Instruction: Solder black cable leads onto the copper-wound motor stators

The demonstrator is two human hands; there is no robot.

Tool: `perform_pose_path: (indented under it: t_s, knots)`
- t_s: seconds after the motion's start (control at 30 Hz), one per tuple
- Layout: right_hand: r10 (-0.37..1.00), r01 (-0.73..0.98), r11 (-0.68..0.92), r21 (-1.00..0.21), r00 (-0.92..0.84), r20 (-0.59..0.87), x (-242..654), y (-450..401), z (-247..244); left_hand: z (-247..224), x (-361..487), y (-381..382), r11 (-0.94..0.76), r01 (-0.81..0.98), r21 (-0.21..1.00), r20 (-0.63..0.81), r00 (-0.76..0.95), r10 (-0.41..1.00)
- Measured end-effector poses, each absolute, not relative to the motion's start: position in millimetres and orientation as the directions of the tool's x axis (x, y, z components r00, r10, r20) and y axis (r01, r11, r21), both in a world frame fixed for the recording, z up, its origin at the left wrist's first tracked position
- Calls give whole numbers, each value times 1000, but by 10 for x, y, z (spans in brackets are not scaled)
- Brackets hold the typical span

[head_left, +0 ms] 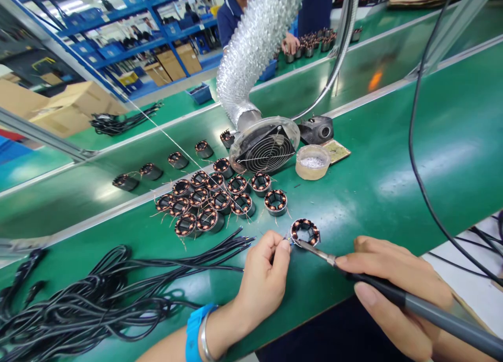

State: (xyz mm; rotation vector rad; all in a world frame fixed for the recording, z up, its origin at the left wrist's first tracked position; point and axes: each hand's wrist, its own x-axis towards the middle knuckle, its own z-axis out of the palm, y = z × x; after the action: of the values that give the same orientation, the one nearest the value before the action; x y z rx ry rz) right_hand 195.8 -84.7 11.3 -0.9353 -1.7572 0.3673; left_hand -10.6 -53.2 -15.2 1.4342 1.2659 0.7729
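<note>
Left hand (264, 273) pinches thin wires (290, 240) between thumb and forefinger, just at the left edge of a copper-wound stator (306, 224), which sits on the green bench (377, 189) between the two hands. Right hand (396, 278) curls pen-fashion around a soldering iron (401, 297), its tip at the stator's near rim; whether it touches cannot be told. Good work here likely calls for wires held without slack, fingertips clear of the metal tip, and a brief, steady touch that spares the neighbouring windings. Beyond, a fume-extractor fan (267, 150) faces the near side.
</note>
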Motion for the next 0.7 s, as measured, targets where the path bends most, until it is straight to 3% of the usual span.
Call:
perform_pose_path:
  t_s: [0.33,0.47,0.63,0.7]
  knots:
    - [740,402,649,-646,-137,658,1971,-861,87,-165,-107,-526,103,266,958,-168,232,958]
    - [754,484,632,-605,-206,624,2027,-831,196,-171,-110,-535,99,263,960,-162,229,960]
    - [649,633,589,-503,1,761,2125,-427,30,-186,-109,-532,102,276,956,-168,229,959]
    - [645,739,518,-430,-7,764,2189,-211,-110,-184,-106,-526,101,277,956,-168,230,959]
